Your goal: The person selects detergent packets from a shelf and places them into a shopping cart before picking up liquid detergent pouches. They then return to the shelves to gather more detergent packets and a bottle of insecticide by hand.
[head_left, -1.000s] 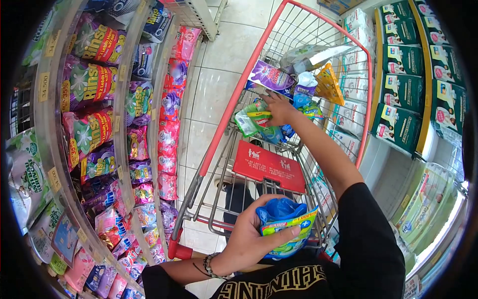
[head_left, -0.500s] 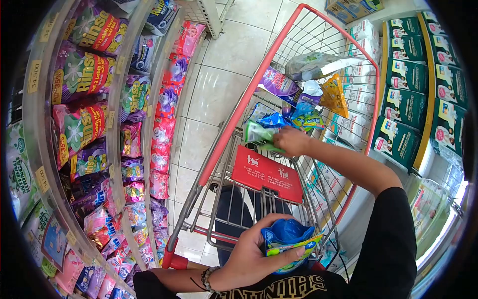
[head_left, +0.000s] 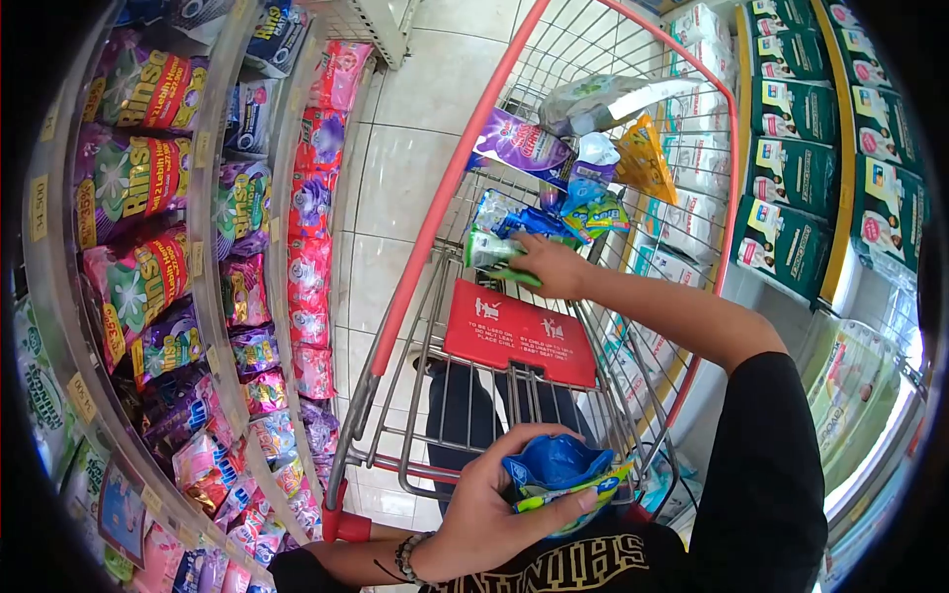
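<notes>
Left hand clamps a mouth-up pouch; right hand, apart, grips a green packet crosswise.

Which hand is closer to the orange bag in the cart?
The right hand: it's inside the cart, on the near side of the orange bag. The left hand is farther back, near the shirt.

Shop aisle, price-tagged shelves, shopping cart

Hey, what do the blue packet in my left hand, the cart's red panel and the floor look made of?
Blue packet: probably thin plastic film, glossy; crinkled with highlights.
Red panel: likely smooth, hard plastic; flat, evenly coloured, though painted metal is possible.
Floor: apparently polished tile; grid joints, reflections.
</notes>
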Available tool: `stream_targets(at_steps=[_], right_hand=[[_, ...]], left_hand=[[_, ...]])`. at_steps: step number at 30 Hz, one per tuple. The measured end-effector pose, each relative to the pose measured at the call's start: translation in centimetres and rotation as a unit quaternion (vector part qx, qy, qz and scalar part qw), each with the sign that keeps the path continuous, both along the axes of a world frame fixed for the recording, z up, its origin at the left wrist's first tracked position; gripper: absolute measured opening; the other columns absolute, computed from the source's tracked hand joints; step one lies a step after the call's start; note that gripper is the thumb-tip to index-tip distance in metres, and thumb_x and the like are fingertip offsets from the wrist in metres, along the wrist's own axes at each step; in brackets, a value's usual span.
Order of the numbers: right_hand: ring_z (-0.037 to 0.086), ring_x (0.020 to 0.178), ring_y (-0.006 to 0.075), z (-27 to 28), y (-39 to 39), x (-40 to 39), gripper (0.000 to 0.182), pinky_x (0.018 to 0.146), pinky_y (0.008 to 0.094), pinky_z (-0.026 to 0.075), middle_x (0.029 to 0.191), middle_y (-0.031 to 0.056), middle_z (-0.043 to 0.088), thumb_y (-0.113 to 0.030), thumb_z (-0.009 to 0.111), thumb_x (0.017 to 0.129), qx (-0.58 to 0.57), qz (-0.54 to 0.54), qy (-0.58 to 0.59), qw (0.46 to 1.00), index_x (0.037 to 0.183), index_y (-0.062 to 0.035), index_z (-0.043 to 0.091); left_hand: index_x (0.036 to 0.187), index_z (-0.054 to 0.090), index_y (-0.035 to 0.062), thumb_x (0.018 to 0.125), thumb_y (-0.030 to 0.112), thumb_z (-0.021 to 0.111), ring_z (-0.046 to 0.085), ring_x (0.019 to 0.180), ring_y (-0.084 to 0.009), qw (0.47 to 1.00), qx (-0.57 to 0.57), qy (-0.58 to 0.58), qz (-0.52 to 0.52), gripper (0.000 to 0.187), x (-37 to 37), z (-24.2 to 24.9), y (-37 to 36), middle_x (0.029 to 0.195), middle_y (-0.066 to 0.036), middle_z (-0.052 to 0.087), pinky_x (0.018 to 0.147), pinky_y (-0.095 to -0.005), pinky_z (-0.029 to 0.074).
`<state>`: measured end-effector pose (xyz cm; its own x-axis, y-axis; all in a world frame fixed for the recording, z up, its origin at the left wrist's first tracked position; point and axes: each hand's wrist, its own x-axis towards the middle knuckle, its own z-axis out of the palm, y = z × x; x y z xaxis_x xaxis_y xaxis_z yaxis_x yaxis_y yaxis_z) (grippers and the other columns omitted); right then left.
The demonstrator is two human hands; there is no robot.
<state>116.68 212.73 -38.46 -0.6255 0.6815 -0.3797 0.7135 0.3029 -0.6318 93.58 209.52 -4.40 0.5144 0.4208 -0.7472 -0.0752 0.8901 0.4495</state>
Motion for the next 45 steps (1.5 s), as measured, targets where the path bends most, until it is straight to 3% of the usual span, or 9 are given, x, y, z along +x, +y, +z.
stream_targets(at_steps=[6, 8, 17, 19, 27, 33, 38, 42, 45], right_hand=[[0.059, 0.109, 0.0393, -0.6, 1.9, -0.5, 0.038, 0.095, 0.0456, 0.049, 0.119, 0.0187, 0.059, -0.016, 0.066, 0.082, -0.007, -0.085, 0.129, 0.988, 0.117, -0.0043, 0.059], [0.058, 0.107, 0.0418, -0.8, 1.6, -0.9, 0.041, 0.096, 0.0447, 0.047, 0.116, 0.0213, 0.058, -0.011, 0.061, 0.080, -0.035, -0.270, 0.209, 0.939, 0.119, 0.0004, 0.053], [0.045, 0.125, 0.0396, -4.2, 3.6, -4.8, 0.055, 0.101, 0.0561, 0.038, 0.131, 0.0212, 0.049, -0.021, 0.064, 0.079, 0.057, -0.490, -0.127, 0.860, 0.127, 0.0027, 0.048], [0.043, 0.127, 0.0388, -5.3, 3.4, -6.6, 0.062, 0.103, 0.0552, 0.035, 0.131, 0.0203, 0.050, -0.023, 0.068, 0.076, 0.100, -0.569, -0.238, 0.781, 0.127, 0.0058, 0.046], [0.048, 0.122, 0.0374, -6.3, 6.7, -5.2, 0.061, 0.102, 0.0495, 0.041, 0.127, 0.0204, 0.053, -0.030, 0.075, 0.077, -0.015, -0.593, -0.245, 0.767, 0.121, 0.0068, 0.053], [0.069, 0.104, 0.0403, -7.3, 9.3, -4.9, 0.066, 0.093, 0.0481, 0.054, 0.113, 0.0240, 0.069, -0.040, 0.084, 0.073, -0.144, -0.805, -0.128, 0.561, 0.117, 0.0032, 0.060], [0.068, 0.107, 0.0394, -5.3, 9.8, -4.0, 0.057, 0.092, 0.0440, 0.054, 0.118, 0.0259, 0.068, -0.033, 0.084, 0.069, -0.139, -0.816, -0.054, 0.558, 0.106, 0.0075, 0.066], [0.067, 0.078, 0.0294, -8.9, 9.9, -2.0, 0.037, 0.067, 0.0406, 0.054, 0.093, 0.0137, 0.070, -0.027, 0.076, 0.068, -0.209, -0.827, 0.076, 0.516, 0.092, -0.0001, 0.069], [0.057, 0.059, 0.0190, -6.4, 8.8, -1.3, 0.020, 0.049, 0.0338, 0.044, 0.077, 0.0056, 0.062, -0.020, 0.069, 0.074, -0.461, -0.696, 0.335, 0.437, 0.086, -0.0053, 0.064]], left_hand=[[0.129, 0.050, 0.0002, 0.086, 0.007, 0.080, 0.067, 0.104, -0.0138, 1.000, -0.010, 0.008, 0.019, 0.052, 0.1, -0.5, 0.1, 0.113, -0.010, 0.067, 0.091, -0.0277, 0.055], [0.128, 0.050, 0.0002, 0.086, 0.006, 0.079, 0.066, 0.105, -0.0135, 1.000, -0.004, 0.020, 0.008, 0.051, 0.0, -0.4, 0.3, 0.113, -0.009, 0.067, 0.092, -0.0283, 0.055], [0.128, 0.050, 0.0005, 0.085, 0.003, 0.079, 0.063, 0.110, -0.0127, 1.000, -0.006, 0.023, 0.003, 0.052, 0.0, 0.1, 0.2, 0.123, -0.010, 0.062, 0.094, -0.0284, 0.053], [0.128, 0.051, 0.0003, 0.085, 0.003, 0.080, 0.063, 0.111, -0.0129, 1.000, 0.003, 0.025, -0.001, 0.052, 0.0, 0.1, 0.2, 0.122, -0.010, 0.062, 0.094, -0.0284, 0.053], [0.121, 0.056, 0.0024, 0.073, 0.002, 0.087, 0.064, 0.103, -0.0120, 0.995, -0.035, 0.094, -0.017, 0.058, 0.1, 0.8, 0.4, 0.112, -0.006, 0.062, 0.093, -0.0285, 0.052], [0.121, 0.054, 0.0012, 0.074, 0.002, 0.087, 0.067, 0.096, -0.0121, 0.992, -0.026, 0.122, -0.026, 0.057, -0.5, 0.6, 0.2, 0.102, -0.006, 0.066, 0.088, -0.0285, 0.053], [0.121, 0.053, 0.0004, 0.074, 0.001, 0.086, 0.067, 0.093, -0.0124, 0.993, -0.021, 0.113, -0.018, 0.057, -0.5, 0.3, -0.3, 0.099, -0.007, 0.067, 0.086, -0.0285, 0.054], [0.121, 0.053, 0.0002, 0.073, 0.001, 0.086, 0.067, 0.093, -0.0127, 0.995, -0.011, 0.096, -0.001, 0.058, -0.6, 0.3, -0.8, 0.100, -0.007, 0.067, 0.085, -0.0288, 0.055], [0.121, 0.054, 0.0006, 0.074, 0.001, 0.086, 0.067, 0.092, -0.0127, 0.996, -0.005, 0.088, 0.003, 0.057, -0.6, 0.3, -0.9, 0.100, -0.007, 0.067, 0.086, -0.0290, 0.055]])
